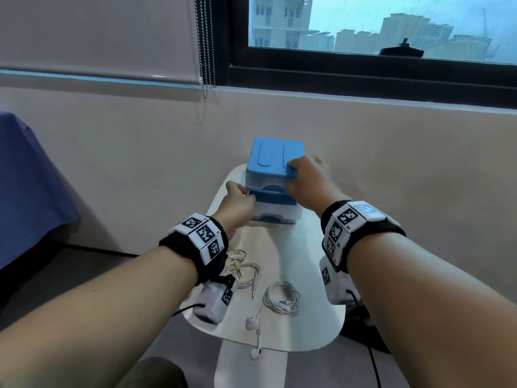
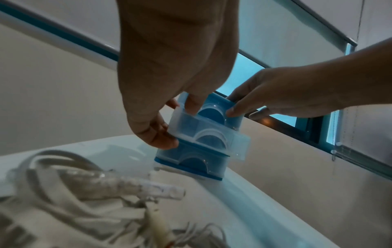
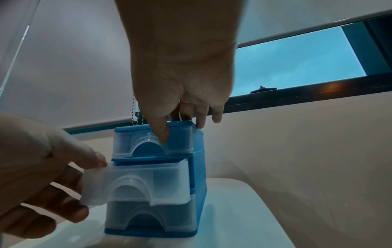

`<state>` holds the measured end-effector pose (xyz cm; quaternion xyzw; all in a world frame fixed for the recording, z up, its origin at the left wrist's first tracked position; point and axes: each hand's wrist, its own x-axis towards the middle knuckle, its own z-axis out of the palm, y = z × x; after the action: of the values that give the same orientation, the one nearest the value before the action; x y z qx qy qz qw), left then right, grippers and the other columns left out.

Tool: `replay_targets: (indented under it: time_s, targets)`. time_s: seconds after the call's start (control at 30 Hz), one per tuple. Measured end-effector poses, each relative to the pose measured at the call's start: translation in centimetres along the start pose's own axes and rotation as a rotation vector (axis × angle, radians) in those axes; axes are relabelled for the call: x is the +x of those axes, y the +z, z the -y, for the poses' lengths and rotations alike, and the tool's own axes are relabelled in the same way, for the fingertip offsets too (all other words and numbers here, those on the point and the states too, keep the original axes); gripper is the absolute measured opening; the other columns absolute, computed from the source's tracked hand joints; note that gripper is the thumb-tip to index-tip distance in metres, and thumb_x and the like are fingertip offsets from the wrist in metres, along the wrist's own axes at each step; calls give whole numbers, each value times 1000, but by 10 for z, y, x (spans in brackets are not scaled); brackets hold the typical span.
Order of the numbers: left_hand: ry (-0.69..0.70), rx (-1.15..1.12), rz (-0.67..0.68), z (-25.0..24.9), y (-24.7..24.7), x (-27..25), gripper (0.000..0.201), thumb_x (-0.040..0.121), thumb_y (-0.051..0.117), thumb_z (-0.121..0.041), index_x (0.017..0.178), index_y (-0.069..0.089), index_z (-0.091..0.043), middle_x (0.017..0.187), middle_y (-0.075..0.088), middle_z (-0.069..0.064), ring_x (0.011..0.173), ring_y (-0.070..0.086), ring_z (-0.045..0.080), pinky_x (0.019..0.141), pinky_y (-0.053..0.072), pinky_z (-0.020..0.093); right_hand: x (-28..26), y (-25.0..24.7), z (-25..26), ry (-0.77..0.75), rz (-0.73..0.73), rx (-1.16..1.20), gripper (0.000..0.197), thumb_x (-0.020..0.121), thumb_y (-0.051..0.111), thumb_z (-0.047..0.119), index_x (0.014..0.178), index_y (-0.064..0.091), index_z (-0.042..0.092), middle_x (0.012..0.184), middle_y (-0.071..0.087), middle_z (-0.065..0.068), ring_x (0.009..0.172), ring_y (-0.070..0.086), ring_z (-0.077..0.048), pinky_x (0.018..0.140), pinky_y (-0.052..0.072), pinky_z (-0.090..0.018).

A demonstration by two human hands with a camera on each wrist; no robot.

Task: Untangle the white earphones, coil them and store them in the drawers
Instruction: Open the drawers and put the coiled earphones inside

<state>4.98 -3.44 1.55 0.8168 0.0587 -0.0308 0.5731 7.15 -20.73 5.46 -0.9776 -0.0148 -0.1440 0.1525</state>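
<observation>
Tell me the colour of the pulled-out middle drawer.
The middle drawer is translucent white; right wrist view shows it best.

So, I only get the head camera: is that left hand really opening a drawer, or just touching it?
Observer: Opening it, it seems. In the right wrist view the middle drawer sticks partway out of the unit, and the left hand pinches its left front corner, thumb above and fingers below.
Operator: And what is the right hand doing up there?
Observer: The right hand clasps the unit's top edge, with its thumb on the front of the top drawer and its fingers on top, probably to steady it.
</observation>
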Motion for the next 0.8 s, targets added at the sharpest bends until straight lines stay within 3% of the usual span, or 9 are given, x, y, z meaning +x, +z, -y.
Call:
replay_targets:
  time_s: [0.17,0.3,0.4,0.5,0.6,0.63,0.7,0.77,0.8]
  targets:
    - [63,152,70,10,-11,-11,32,99,48,-23,118,23,-30,95,60,12,76,55,26,68,41,37,-3,-3,-2,-5,15,8,9,80,58,30,77,51,26,83,56,-3,88,55,-35,77,53,-42]
    - [276,448,126,6,-30,-32,81,94,49,-15,149,-1,-49,65,55,8,57,53,25,59,43,38,-6,-4,2,9,42,3,11,79,56,29,88,57,23,84,59,-1,88,57,-36,81,56,-45]
    - [312,556,169,0,-34,-31,100,92,49,-18,148,-21,-61,68,61,12,61,61,31,64,53,43,-16,-13,7,-7,73,-7,22,86,59,29,108,61,25,105,62,-2,103,59,-34,91,51,-46]
    - [318,624,196,-6,-36,-29,103,91,49,-19,148,-27,-59,79,68,15,76,70,34,78,60,51,-34,-18,-4,76,-9,150,43,93,59,29,136,56,23,135,55,-3,126,50,-30,108,41,-51]
    - [322,648,222,-9,-38,-28,101,89,49,-19,152,-19,-58,81,69,16,78,72,33,79,61,50,-55,-13,-30,273,-85,286,32,91,58,18,122,64,21,125,61,-8,116,57,-32,96,48,-39]
    - [326,648,222,-10,-38,-27,99,89,50,-19,154,-15,-56,79,68,15,77,72,32,78,61,49,-63,-12,-36,335,14,336,25,91,57,14,114,67,17,113,65,-10,106,63,-33,85,51,-35]
    - [335,646,216,-12,-39,-25,97,88,51,-19,156,-9,-53,76,67,12,74,72,29,77,60,46,-82,-12,-40,366,373,330,17,94,60,11,105,72,6,91,69,-8,84,66,-27,66,49,-29]
    - [339,637,226,-13,-39,-26,98,86,52,-19,156,-8,-53,75,69,10,73,72,26,76,60,44,-102,-12,-34,326,649,269,18,93,66,15,103,74,1,81,71,-2,71,65,-17,58,42,-24]
    - [336,634,231,-12,-39,-26,99,86,53,-19,156,-8,-53,75,70,10,74,73,27,76,60,44,-111,-11,-29,275,707,258,18,91,69,18,102,75,4,82,72,0,70,66,-15,59,42,-24]
